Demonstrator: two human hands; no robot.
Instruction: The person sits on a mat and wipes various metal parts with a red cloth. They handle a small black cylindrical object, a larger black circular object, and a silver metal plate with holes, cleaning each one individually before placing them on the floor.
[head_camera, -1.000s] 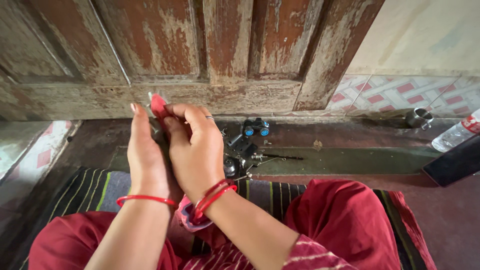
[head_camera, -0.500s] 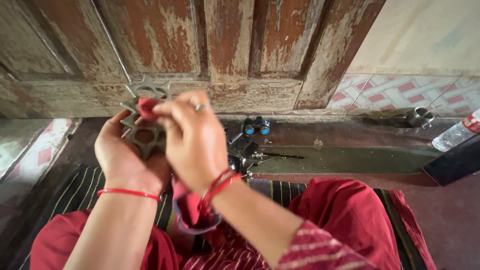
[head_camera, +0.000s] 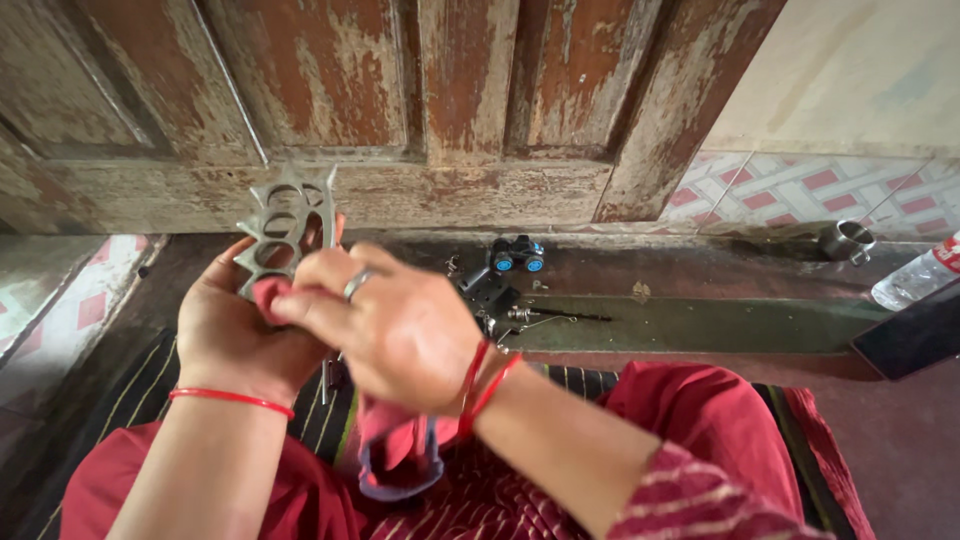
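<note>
We're seeing the dark floor (head_camera: 700, 270) carrying a small blue-wheeled toy car (head_camera: 517, 254), loose metal parts (head_camera: 490, 300), a steel cup (head_camera: 845, 240) and a plastic bottle (head_camera: 915, 280) lying at right, striped mat (head_camera: 130, 390) spreading nearer.

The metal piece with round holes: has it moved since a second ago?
Yes. The metal piece, held in the left hand, has risen and now overlaps the door's bottom rail; earlier the hands hid it lower down.

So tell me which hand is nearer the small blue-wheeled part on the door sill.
Right. The right hand is just left of and below the blue-wheeled part; the left hand, holding the metal plate, is farther left.
</note>
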